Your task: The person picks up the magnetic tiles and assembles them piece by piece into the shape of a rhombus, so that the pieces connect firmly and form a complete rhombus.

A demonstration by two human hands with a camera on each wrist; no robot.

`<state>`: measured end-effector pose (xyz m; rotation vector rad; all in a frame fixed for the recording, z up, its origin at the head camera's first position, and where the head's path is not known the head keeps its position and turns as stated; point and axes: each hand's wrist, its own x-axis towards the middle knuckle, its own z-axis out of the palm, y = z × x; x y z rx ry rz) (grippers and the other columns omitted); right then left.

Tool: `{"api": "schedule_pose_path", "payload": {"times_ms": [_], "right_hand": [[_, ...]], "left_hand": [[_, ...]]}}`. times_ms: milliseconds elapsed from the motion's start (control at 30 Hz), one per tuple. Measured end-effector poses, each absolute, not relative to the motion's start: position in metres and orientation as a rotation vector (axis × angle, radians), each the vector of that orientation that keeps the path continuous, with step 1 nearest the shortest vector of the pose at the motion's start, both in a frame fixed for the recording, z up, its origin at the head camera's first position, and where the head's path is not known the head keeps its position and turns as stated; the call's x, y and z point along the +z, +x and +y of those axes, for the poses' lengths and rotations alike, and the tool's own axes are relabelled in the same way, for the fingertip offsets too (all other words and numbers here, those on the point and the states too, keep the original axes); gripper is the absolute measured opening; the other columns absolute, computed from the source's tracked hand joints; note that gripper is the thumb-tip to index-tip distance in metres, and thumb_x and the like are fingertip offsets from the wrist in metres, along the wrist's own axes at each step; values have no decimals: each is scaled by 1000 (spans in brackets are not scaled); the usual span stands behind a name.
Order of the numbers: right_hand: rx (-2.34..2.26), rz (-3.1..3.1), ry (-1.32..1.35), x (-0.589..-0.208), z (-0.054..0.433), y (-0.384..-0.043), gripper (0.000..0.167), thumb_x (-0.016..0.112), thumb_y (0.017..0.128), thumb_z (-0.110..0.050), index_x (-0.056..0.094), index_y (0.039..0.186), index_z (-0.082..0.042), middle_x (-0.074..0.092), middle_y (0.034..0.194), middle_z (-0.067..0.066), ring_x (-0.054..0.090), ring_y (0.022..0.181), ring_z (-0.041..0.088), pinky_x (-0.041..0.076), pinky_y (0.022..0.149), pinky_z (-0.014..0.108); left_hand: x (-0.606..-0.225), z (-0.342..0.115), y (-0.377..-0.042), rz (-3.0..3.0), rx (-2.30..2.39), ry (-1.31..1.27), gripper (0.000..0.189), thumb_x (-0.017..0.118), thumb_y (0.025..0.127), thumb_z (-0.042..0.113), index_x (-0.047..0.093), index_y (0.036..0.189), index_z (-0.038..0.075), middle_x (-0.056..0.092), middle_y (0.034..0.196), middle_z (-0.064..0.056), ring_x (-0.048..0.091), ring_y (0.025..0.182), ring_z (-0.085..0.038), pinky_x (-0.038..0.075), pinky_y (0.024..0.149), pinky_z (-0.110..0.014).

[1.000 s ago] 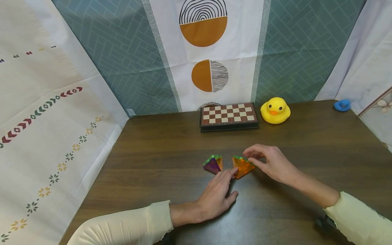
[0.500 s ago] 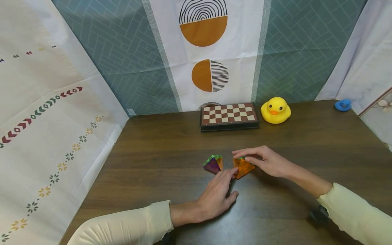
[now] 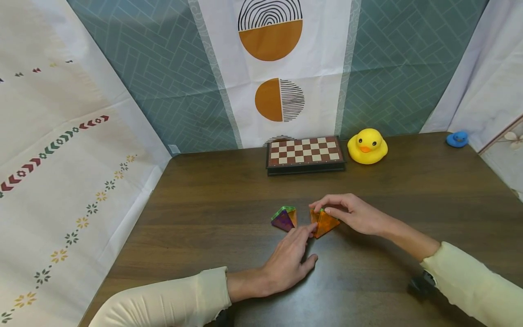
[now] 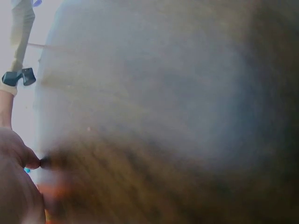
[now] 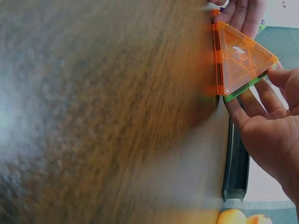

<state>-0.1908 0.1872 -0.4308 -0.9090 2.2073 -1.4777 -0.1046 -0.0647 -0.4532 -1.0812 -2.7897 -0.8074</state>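
Note:
Two small pyramid-like shapes of translucent magnetic tiles stand side by side on the table: a purple and green one and an orange and green one. My left hand lies low on the table, with its fairly straight fingers touching the near left of the orange shape. From the right, my right hand pinches that shape's top. In the right wrist view, its thumb is at the tip of an orange triangular tile, with the other fingers behind the green tile. The left wrist view is mostly blurred tabletop.
A folded chessboard box sits at the back of the brown table. Beside it is a yellow rubber duck, with a small blue duck in the far right corner. Hanging cloths surround the table's back and sides.
My right hand has moved left and its fingers have come onto the orange and green shape. The left hand and both tile shapes have stayed in place.

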Motion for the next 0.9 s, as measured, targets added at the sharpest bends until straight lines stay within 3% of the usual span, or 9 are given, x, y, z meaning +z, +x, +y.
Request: {"api": "schedule_pose_path", "payload": {"times_ms": [467,733,900], "right_hand": [[-1458,2220,-896,-429,186,-188,26,50,113,-10,66,134,-7,64,146,9,60,129,33,51,103,24],[-1455,2244,-889,-429,187,-187,32,44,116,-13,66,138,-11,64,147,7,55,137,34,44,108,21],[-1443,2239,-856,-430,189,-187,34,47,115,-12,64,144,-13,61,150,8,56,134,34,47,105,23]], "left_hand": [[-452,-66,-105,-2809,-813,-1089,73,80,98,19,42,158,5,61,142,-8,58,121,-13,51,103,-28],[-452,-66,-105,-2836,-822,-1078,73,80,98,20,42,158,6,62,138,-6,58,119,-12,52,102,-28],[-451,-67,-105,-2866,-837,-1072,75,80,98,21,39,160,8,60,140,-5,57,119,-11,52,100,-28]]}}
